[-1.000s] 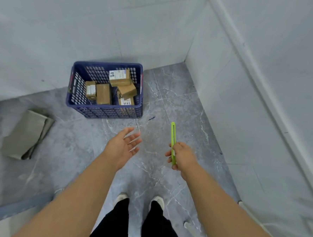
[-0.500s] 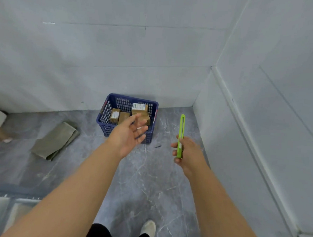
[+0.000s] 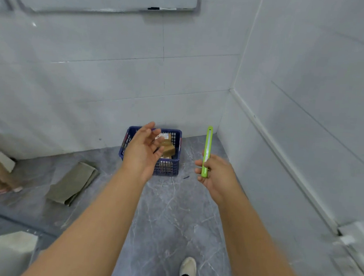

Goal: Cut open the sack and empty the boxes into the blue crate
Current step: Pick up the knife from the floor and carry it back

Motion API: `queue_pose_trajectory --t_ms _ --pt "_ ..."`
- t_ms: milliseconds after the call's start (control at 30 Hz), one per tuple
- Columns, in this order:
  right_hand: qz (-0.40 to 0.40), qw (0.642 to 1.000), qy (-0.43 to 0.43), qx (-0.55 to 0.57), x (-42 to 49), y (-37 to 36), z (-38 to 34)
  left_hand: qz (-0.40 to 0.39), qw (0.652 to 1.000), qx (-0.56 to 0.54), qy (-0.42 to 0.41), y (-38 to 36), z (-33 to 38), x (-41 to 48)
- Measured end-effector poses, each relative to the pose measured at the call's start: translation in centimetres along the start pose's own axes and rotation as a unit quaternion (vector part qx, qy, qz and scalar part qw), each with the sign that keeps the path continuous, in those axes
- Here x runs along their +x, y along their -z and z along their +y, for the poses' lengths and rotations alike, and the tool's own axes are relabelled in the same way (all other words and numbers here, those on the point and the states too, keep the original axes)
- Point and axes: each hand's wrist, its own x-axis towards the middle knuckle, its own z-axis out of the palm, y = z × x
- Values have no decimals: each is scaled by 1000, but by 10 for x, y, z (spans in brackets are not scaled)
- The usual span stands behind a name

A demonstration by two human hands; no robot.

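Head view: green cutter upright, just right of blue crate.
Long axis near vertical, tip up; right hand pinches its lower end. Left hand loosely spread, empty, before the crate's boxes.

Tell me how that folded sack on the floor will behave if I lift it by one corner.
The sack lies flat in soft folded layers, so it would probably unfold and hang limp. It looks empty and thin, so it is likely light.

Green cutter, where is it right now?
Head view, right of centre: the green cutter points upward, gripped in the right hand, and appears just right of the blue crate by the wall corner.
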Motion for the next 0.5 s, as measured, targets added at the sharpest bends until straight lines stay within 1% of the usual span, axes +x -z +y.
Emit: queue_pose_trajectory --t_ms 100,267,400,500 --pt "-15 1000 2 14 -48 9 18 -8 999 17 30 15 -9 -42" --pt "-27 1000 5 -8 -104 37 38 -25 996 48 66 16 -25 -106" --pt "-42 999 8 -14 -135 66 43 -27 996 62 58 7 -38 -148" --pt "-62 997 -5 -44 -160 95 46 -3 997 45 56 -1 -57 -183"
